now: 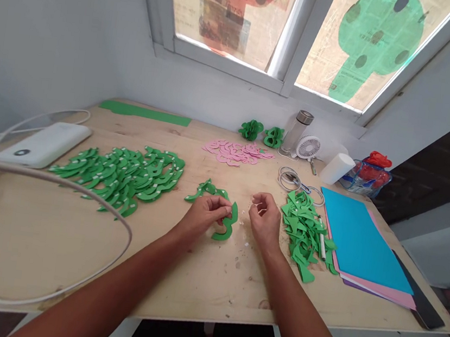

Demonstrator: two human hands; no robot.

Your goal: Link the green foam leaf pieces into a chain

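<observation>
My left hand [206, 214] is closed in a pinch on a curved green foam piece [229, 225] that hangs down onto the wooden table [75, 248]. A few more green pieces [206, 189] lie just behind it. My right hand [265, 217] hovers close by with fingers curled and pinched together; what they hold, if anything, is too small to make out. A large pile of green curved pieces with white tabs [125, 175] lies to the left. Green foam offcuts [303, 227] are heaped to the right of my right hand.
Pink cut shapes [235, 152], two green foam flowers [261, 133], a bottle [297, 129], a small fan [308, 147], a white roll [336, 168] and scissors [294, 180] sit at the back. Coloured sheets [363, 245] lie right. A white power bank [43, 143] and cable [43, 179] lie left.
</observation>
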